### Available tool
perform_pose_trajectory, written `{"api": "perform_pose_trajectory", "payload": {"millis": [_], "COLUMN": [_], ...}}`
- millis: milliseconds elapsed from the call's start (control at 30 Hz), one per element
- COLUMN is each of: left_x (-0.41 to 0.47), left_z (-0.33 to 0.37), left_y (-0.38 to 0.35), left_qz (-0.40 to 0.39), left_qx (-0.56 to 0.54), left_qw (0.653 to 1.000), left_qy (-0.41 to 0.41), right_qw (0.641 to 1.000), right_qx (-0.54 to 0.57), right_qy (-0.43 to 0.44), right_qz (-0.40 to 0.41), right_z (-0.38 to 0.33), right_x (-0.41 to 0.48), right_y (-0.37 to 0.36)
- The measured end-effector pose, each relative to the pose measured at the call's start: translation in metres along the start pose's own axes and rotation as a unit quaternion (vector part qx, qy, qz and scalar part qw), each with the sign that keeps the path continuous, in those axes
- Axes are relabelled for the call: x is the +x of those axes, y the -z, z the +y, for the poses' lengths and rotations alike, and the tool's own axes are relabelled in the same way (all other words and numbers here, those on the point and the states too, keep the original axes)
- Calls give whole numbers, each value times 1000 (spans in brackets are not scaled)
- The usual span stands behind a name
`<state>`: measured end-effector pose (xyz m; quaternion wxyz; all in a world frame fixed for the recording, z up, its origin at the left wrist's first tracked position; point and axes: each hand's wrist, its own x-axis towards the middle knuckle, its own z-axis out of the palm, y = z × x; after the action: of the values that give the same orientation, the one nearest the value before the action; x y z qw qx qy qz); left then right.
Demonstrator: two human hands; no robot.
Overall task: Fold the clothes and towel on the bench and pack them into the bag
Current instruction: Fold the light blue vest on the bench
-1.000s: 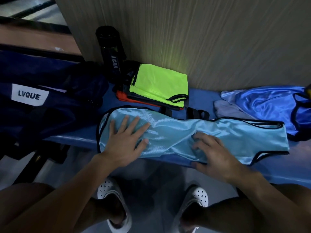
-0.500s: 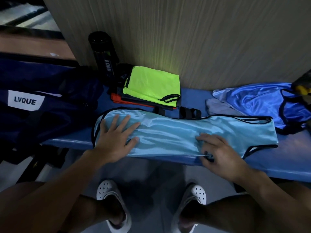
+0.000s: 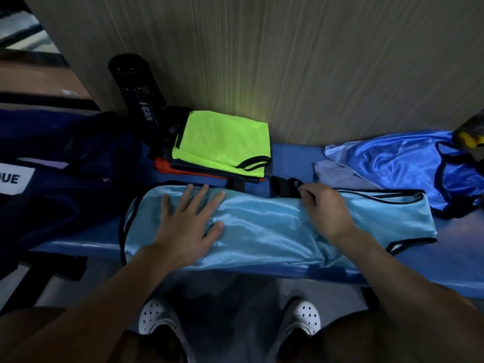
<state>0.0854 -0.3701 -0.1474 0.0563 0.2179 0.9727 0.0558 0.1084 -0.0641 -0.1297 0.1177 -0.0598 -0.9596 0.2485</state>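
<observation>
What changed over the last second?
Right hand moved from the bib's near edge to its far edge, fingers now curled on the hem there. Left hand stays flat on the bib's left end. Folded stack, darker bib and bag unchanged.

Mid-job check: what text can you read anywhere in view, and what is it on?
"QUE": white patch on the navy bag; the letters before it are cut off by the frame edge.
"I CAN": printed down the side of the black bottle.
No other text is visible.
</observation>
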Motion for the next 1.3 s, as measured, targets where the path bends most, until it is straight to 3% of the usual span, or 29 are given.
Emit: {"api": "perform_pose_trajectory", "payload": {"millis": [233, 433, 600, 733, 933, 1000, 1167, 1300], "left_x": [-1, -2, -5, -7, -8, -8, -7, -4], "left_z": [-2, -2, -7, -12, 2, 9, -1, 3], "left_y": [-2, -1, -1, 2, 7, 4, -5, 6], "left_qz": [13, 10, 15, -3, 35, 33, -5, -24], "left_qx": [7, 15, 11, 20, -39, -20, 30, 18], "left_qw": [1000, 1000, 1000, 1000, 998, 999, 1000, 1000], "left_qy": [-7, -10, -22, -15, 24, 16, -9, 4], "right_qw": [991, 997, 996, 994, 992, 992, 954, 967], "right_qx": [-49, -49, 38, 58, -92, -109, -253, -211], "right_qy": [-8, -15, -70, -72, 7, 22, 69, 58], "right_qz": [-126, -56, 42, 56, 90, 62, -147, -134], "right_z": [9, 8, 13, 12, 0, 1, 28, 29], "right_x": [20, 18, 27, 22, -10, -31, -63, -66], "right_y": [9, 2, 2, 0, 16, 19, 10, 17]}}
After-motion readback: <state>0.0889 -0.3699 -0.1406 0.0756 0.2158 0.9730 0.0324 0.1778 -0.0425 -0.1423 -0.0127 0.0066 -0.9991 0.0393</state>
